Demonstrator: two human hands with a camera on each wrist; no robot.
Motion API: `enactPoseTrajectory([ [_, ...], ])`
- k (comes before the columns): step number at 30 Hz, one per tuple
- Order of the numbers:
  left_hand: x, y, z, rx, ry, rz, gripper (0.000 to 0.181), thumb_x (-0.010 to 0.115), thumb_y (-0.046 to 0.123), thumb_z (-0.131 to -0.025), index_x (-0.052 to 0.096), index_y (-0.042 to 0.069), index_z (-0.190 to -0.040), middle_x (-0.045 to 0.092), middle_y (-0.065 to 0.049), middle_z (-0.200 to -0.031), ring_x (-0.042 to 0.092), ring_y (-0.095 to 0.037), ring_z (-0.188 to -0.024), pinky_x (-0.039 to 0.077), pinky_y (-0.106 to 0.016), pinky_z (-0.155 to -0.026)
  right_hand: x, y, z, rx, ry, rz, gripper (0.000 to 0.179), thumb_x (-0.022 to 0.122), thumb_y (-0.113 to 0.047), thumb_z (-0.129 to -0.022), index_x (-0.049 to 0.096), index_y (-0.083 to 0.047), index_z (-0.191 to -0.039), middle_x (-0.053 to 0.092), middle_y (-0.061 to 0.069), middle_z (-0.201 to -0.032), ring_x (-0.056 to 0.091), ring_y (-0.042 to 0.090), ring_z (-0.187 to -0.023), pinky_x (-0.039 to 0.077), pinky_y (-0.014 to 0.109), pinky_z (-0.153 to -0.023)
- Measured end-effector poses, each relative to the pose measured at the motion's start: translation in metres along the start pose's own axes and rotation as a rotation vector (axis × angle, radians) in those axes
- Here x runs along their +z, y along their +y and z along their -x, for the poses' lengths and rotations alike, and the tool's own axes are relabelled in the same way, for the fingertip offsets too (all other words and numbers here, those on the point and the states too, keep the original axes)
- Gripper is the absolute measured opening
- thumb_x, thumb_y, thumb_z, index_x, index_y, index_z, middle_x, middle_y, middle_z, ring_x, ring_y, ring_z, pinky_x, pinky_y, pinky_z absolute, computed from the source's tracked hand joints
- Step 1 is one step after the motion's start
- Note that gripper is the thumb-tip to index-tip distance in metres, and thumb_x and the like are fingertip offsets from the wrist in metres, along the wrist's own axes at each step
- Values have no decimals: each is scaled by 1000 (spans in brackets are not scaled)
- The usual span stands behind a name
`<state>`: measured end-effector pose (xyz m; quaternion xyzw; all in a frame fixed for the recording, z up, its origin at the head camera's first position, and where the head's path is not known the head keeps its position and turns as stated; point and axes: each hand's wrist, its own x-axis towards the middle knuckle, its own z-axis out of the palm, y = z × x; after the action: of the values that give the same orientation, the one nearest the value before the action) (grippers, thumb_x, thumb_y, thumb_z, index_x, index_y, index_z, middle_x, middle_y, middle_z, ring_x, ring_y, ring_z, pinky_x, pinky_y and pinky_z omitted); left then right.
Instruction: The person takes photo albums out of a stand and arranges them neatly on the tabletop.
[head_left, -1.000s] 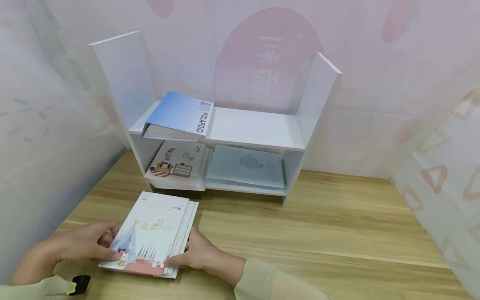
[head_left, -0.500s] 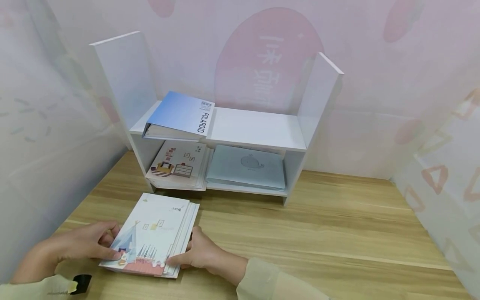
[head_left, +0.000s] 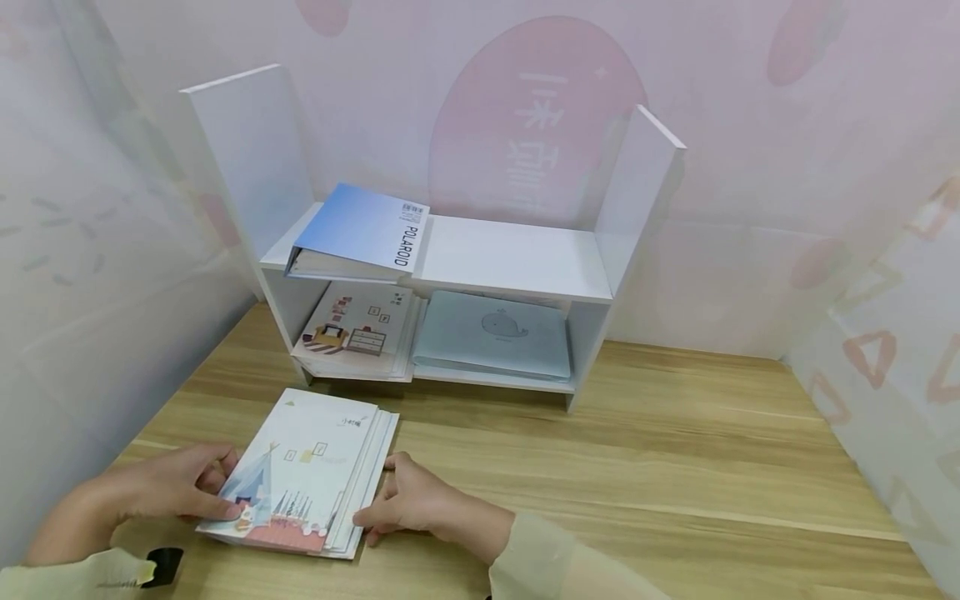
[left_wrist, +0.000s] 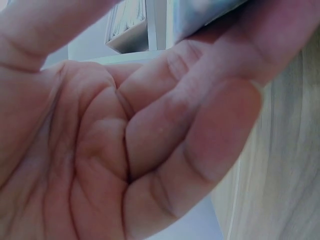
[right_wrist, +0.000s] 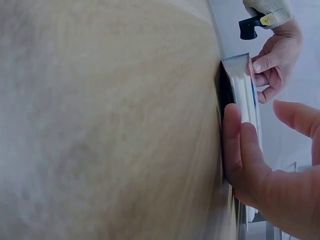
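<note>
A white photo album with a blue tent drawing lies at the front left of the wooden table, its thick pages showing along the right side. My left hand pinches its left edge, thumb on the cover and the other fingers at the side, partly hidden. In the left wrist view, the palm and curled fingers of that hand fill most of the picture. My right hand is at the album's right edge. The right wrist view shows its fingers along the page side, with the thumb standing away from the cover.
Behind the album stands a white desktop shelf. Its top board bears a blue POLAROID album; below are a stack of illustrated albums and a pale blue whale album. Patterned curtains surround the table.
My right hand has shifted a little to the right, its thumb coming off the cover toward the page edge. The album has moved very slightly toward me. My left hand stays in place.
</note>
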<state>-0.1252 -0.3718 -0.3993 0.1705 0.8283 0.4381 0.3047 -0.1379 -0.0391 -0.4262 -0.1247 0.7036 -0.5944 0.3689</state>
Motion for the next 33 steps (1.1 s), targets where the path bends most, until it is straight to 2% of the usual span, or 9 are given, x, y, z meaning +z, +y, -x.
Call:
enactPoseTrajectory([
  [8,-1,0,2,-40,19,-7,27,67,14,-94,44,-1,-98,36,7,-63,37,-3,-55,28,-25,-49,-12,-1,4,-16,-80,50,84,72,-2,-86,21,2,-153,65,3,-75,68,14,-66,56,24,-80],
  [13,-2,0,2,-46,36,-20,28,68,15,-94,46,-1,-99,36,6,-65,36,-2,-56,30,-25,-49,-19,0,6,-47,-88,94,77,72,-2,-87,28,0,-150,66,2,-75,68,15,-68,53,21,-78],
  [16,-1,1,3,-64,61,-34,26,67,16,-95,48,-2,-100,40,6,-67,40,-2,-58,33,-23,-50,-23,1,9,-66,-90,99,65,71,-2,-88,38,-3,-144,68,2,-78,67,14,-69,52,21,-73],
  [18,0,3,4,-94,79,-31,24,64,17,-97,50,-2,-102,48,5,-71,46,-3,-62,39,-22,-52,-27,2,11,-73,-96,100,57,71,-4,-89,44,-5,-140,68,1,-81,65,13,-70,51,22,-71],
  [20,0,6,6,-118,96,-37,24,61,18,-99,52,-3,-105,57,1,-79,54,-5,-69,46,-22,-58,-31,4,14,-81,-98,97,51,69,-5,-91,48,-6,-137,67,0,-82,65,13,-71,52,24,-69],
  [24,-1,11,6,-156,141,-90,29,57,22,-101,53,-5,-113,67,-7,-98,62,-10,-81,50,-26,-66,-38,6,19,-107,-70,88,41,67,-7,-93,55,-5,-132,66,-1,-83,66,14,-72,50,25,-66],
  [28,-3,16,7,-146,178,-136,33,55,22,-102,51,-7,-117,69,-11,-105,64,-8,-84,50,-27,-68,-43,1,23,-149,-29,84,36,66,-6,-93,59,-3,-128,64,0,-84,67,19,-72,49,26,-63],
  [31,-5,19,8,-118,207,-183,34,54,22,-103,50,-7,-120,67,-11,-107,62,-6,-86,51,-28,-68,-47,-6,27,-193,-11,100,35,64,-6,-94,59,-1,-128,66,5,-89,70,32,-79,54,29,-68],
  [33,-4,21,8,-97,251,-246,34,54,23,-103,52,-5,-122,65,-11,-109,59,-4,-87,50,-26,-68,-50,-12,29,-222,12,119,34,64,-8,-95,60,-1,-128,67,8,-94,71,33,-84,55,31,-75],
])
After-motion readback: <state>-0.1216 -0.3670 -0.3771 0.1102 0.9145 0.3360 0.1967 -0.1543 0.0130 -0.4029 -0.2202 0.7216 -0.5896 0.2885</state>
